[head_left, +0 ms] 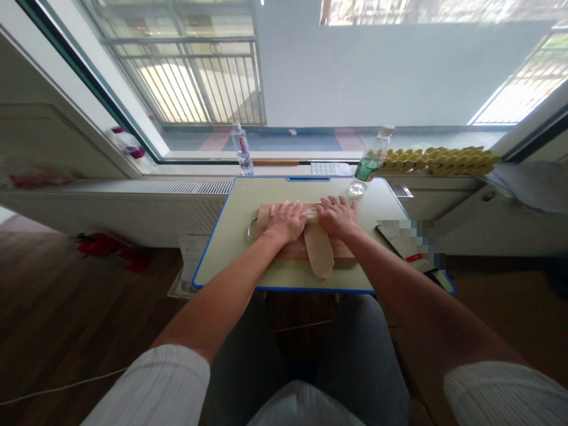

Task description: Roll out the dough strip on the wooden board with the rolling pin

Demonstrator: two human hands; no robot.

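Note:
A wooden cutting board with a metal ring handle on its left end lies on the small table. A long flat strip of beige dough runs down across the board and hangs past its near edge. Where the strip's far end lies, a pale roll-like piece shows between my hands; its ends are hidden, so I cannot tell if it is rolled dough or a rolling pin. My left hand presses down flat on its left side, fingers stretched forward. On the right side my right hand lies likewise, fingers spread.
The table has a blue rim. A green-labelled bottle stands at its back right, and a dark-edged flat object, partly blurred, lies at the right. On the sill are a clear bottle and yellow egg trays.

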